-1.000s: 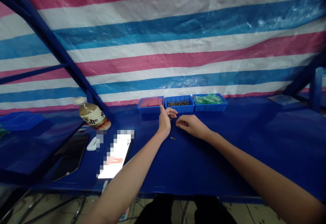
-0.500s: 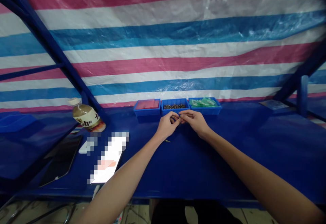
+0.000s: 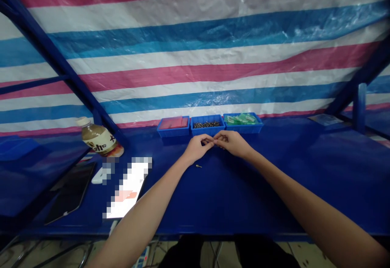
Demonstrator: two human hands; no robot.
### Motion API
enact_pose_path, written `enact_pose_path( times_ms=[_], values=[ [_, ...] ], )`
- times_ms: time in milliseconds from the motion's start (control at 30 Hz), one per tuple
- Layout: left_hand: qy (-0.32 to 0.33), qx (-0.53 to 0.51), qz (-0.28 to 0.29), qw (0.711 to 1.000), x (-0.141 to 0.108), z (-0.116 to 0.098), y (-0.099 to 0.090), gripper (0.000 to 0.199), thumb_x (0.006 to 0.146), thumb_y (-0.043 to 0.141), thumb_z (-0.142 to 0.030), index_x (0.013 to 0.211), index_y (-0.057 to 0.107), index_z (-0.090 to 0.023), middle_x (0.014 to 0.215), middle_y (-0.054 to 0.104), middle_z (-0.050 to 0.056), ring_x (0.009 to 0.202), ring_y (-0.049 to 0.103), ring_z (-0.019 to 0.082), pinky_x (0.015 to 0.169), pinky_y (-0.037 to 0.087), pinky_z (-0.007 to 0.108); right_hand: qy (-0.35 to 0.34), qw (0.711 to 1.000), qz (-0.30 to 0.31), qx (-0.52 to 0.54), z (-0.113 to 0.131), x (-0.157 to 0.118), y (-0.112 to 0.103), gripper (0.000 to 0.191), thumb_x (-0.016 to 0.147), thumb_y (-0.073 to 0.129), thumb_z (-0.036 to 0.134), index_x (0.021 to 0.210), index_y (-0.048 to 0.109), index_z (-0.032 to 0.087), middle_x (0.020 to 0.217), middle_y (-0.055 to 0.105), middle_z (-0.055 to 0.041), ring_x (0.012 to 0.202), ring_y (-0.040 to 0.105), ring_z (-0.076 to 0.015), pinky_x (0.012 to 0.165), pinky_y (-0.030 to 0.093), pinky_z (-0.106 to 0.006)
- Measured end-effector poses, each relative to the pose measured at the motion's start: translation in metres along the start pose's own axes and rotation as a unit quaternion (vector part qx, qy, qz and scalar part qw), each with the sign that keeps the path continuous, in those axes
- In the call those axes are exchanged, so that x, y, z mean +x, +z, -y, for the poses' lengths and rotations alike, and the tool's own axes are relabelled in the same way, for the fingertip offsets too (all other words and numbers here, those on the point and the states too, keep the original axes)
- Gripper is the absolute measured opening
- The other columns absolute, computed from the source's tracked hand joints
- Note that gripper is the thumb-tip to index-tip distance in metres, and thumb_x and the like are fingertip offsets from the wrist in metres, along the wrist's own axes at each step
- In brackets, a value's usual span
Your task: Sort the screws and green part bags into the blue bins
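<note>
My left hand (image 3: 197,147) and my right hand (image 3: 233,143) meet fingertip to fingertip above the blue table, just in front of the bins. Both are closed in a pinch; whatever sits between the fingertips is too small and hidden to name. On the table below my left wrist lies a small brass-coloured piece with a thin pin (image 3: 199,166). Behind my hands, the middle blue bin (image 3: 208,130) holds many small metal pieces. To its left, a blue bin (image 3: 173,132) contains flat pink packets; the right blue bin (image 3: 243,129) has green-and-white packets.
At left stand a drink bottle (image 3: 102,140), a lit, blurred-out screen (image 3: 129,191), a white object (image 3: 99,176) and a dark tablet (image 3: 71,195). Blue frame bars (image 3: 57,57) rise at both sides. A striped plastic sheet (image 3: 195,69) hangs behind. A flat packet (image 3: 325,119) lies at far right.
The view has shifted slightly, so the bins and table items sit a little further left. My fingertips have drawn closer together; the small brass-coloured piece still lies on the table.
</note>
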State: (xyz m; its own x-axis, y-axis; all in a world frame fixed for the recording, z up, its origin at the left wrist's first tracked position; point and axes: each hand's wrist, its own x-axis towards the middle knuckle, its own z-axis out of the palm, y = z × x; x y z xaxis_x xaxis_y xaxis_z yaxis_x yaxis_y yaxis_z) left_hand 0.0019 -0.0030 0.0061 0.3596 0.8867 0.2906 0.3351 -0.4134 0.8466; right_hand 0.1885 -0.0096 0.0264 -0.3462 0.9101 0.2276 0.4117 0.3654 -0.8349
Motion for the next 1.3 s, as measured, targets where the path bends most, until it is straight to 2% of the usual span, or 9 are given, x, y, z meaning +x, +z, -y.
enact_pose_path(
  times_ms=[67,200,333,433,600,700,933,1167,1300],
  values=[
    [-0.015,-0.030,-0.003,0.999,0.001,-0.001,-0.001,0.017,0.085,0.062,-0.031,0.089,0.071,-0.018,0.086,0.073,0.005,0.078,0.064,0.017,0.077,0.048,0.030,-0.021,0.998,0.012,-0.058,0.006,-0.002,-0.007,0.013,0.082,0.064,0.027,0.087,0.070,0.017,0.070,0.069,-0.0030,0.062,0.061,-0.0146,0.060,0.047,-0.027],
    [-0.042,-0.100,-0.039,0.993,0.003,0.002,-0.002,0.019,0.088,0.057,-0.031,0.086,0.070,-0.016,0.085,0.072,0.006,0.079,0.065,0.017,0.079,0.048,0.031,-0.038,0.997,0.044,-0.045,0.015,-0.001,-0.014,0.017,0.084,0.059,0.030,0.088,0.068,0.016,0.073,0.068,-0.0034,0.065,0.061,-0.0151,0.063,0.048,-0.028],
    [-0.042,-0.084,-0.081,0.992,0.005,0.008,0.000,0.018,0.087,0.058,-0.030,0.085,0.070,-0.016,0.082,0.071,0.006,0.079,0.064,0.017,0.077,0.047,0.030,-0.041,0.995,0.007,-0.087,0.011,0.000,-0.011,0.018,0.084,0.059,0.032,0.087,0.068,0.017,0.071,0.067,-0.0024,0.065,0.060,-0.0153,0.061,0.045,-0.027],
    [-0.054,-0.101,-0.141,0.983,0.005,0.011,0.000,0.024,0.090,0.053,-0.033,0.086,0.069,-0.017,0.081,0.069,0.006,0.076,0.063,0.016,0.072,0.047,0.028,-0.052,0.990,0.010,-0.128,0.008,-0.002,-0.001,0.019,0.088,0.058,0.032,0.094,0.069,0.017,0.070,0.065,-0.0006,0.063,0.058,-0.0144,0.062,0.043,-0.027],
    [-0.090,-0.165,-0.200,0.962,0.005,0.008,-0.002,0.040,0.095,0.042,-0.042,0.076,0.066,-0.016,0.075,0.066,0.006,0.070,0.060,0.014,0.063,0.045,0.025,-0.167,0.961,0.116,-0.187,0.016,-0.008,0.028,0.023,0.089,0.064,0.032,0.108,0.070,0.022,0.087,0.066,-0.0036,0.081,0.060,-0.0166,0.075,0.046,-0.029],
    [-0.097,-0.179,-0.199,0.959,0.006,0.007,-0.002,0.045,0.095,0.039,-0.044,0.075,0.066,-0.016,0.075,0.066,0.007,0.068,0.059,0.014,0.058,0.043,0.025,-0.205,0.943,0.136,-0.223,0.020,-0.011,0.040,0.018,0.091,0.062,0.029,0.105,0.070,0.021,0.098,0.065,-0.0069,0.097,0.059,-0.0202,0.086,0.046,-0.033],
    [-0.107,-0.175,-0.192,0.960,0.007,0.007,0.000,0.054,0.096,0.033,-0.052,0.073,0.066,-0.016,0.075,0.068,0.008,0.068,0.059,0.015,0.062,0.045,0.027,-0.220,0.936,0.101,-0.256,0.018,-0.016,0.048,0.017,0.094,0.056,0.027,0.107,0.064,0.019,0.101,0.063,-0.0089,0.100,0.057,-0.0221,0.087,0.048,-0.036],
    [-0.123,-0.197,-0.177,0.956,0.009,0.002,-0.003,0.074,0.096,0.015,-0.061,0.067,0.067,-0.017,0.071,0.067,0.010,0.067,0.060,0.017,0.061,0.044,0.030,-0.232,0.943,0.087,-0.221,0.017,-0.009,0.066,0.011,0.092,0.060,0.027,0.094,0.066,0.018,0.102,0.063,-0.0088,0.100,0.057,-0.0209,0.085,0.047,-0.033],
    [-0.124,-0.205,-0.173,0.955,0.007,0.000,-0.004,0.072,0.096,0.016,-0.061,0.069,0.067,-0.017,0.072,0.067,0.010,0.069,0.061,0.018,0.058,0.043,0.028,-0.193,0.958,0.083,-0.194,0.016,-0.005,0.056,0.004,0.088,0.062,0.018,0.089,0.065,0.017,0.086,0.066,-0.0048,0.082,0.061,-0.0168,0.074,0.047,-0.028]
  ],
)
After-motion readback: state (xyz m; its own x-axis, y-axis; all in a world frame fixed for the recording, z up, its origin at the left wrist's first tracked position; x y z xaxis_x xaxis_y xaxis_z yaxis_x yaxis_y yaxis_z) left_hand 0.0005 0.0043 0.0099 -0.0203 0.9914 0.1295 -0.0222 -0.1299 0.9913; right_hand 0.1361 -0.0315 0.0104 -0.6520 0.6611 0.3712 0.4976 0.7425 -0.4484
